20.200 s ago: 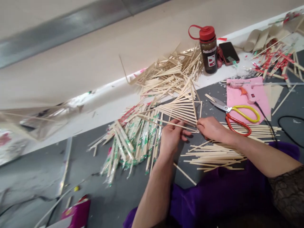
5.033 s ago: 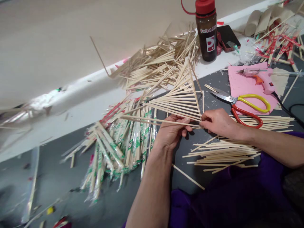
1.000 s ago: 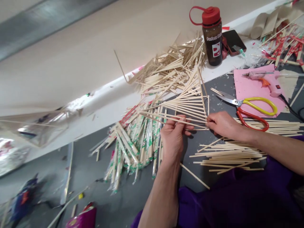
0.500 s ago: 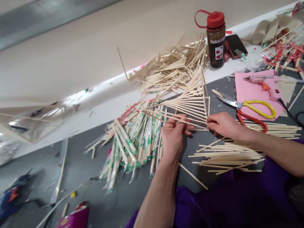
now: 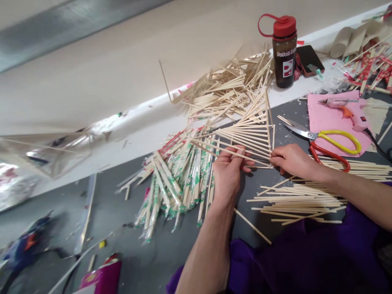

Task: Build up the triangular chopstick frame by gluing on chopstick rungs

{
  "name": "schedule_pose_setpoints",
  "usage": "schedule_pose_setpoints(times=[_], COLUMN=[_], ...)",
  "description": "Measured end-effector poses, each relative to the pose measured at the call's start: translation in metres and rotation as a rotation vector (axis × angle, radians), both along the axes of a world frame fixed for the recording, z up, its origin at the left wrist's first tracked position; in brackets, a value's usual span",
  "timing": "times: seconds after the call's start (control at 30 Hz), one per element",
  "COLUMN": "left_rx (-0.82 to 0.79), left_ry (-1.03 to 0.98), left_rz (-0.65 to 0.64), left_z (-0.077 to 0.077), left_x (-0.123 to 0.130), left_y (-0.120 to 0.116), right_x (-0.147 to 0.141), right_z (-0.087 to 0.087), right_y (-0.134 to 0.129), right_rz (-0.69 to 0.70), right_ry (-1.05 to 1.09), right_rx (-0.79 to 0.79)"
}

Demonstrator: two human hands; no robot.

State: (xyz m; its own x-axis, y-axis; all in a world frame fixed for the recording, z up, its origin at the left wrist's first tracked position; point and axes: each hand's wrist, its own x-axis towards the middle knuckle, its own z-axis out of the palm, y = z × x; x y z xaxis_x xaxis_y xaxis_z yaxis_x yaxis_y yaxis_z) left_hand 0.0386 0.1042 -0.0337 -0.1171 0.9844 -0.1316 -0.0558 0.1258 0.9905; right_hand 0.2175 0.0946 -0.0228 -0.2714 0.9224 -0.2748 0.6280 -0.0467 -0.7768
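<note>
A fan-shaped frame of bare wooden chopsticks stands in front of me, its sticks spreading from a point on the left toward a stepped edge on the right. My left hand is closed, pinching a chopstick between thumb and fingers along the frame's near side. At the near right corner, the fingertips of my right hand are closed on the frame where stick ends meet. Those fingers partly hide the joint. Loose bare chopsticks lie below my right forearm.
Wrapped chopsticks lie left of my hands. Behind are a heap of sticks, a bottle and a phone. Scissors and a pink glue gun lie right; a blue glue gun is far left.
The whole view has shifted slightly, so everything sits a little further right. Both hands keep nearly the same hold on the chopstick and frame.
</note>
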Motion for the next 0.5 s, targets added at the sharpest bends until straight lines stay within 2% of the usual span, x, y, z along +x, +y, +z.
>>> schedule_pose_setpoints(times=[0.27,0.5], left_rx=[-0.003,-0.018], left_ry=[0.020,-0.011], left_rz=[-0.015,-0.004], left_z=[-0.0003,0.0017], left_x=[-0.0029,-0.0033], left_y=[0.0002,0.0009], right_x=[-0.0010,0.0013], right_z=[-0.0036,-0.0033], right_y=[-0.0005,-0.0002], right_rz=[0.000,0.052], right_ry=[-0.017,0.014], right_rx=[0.013,0.032])
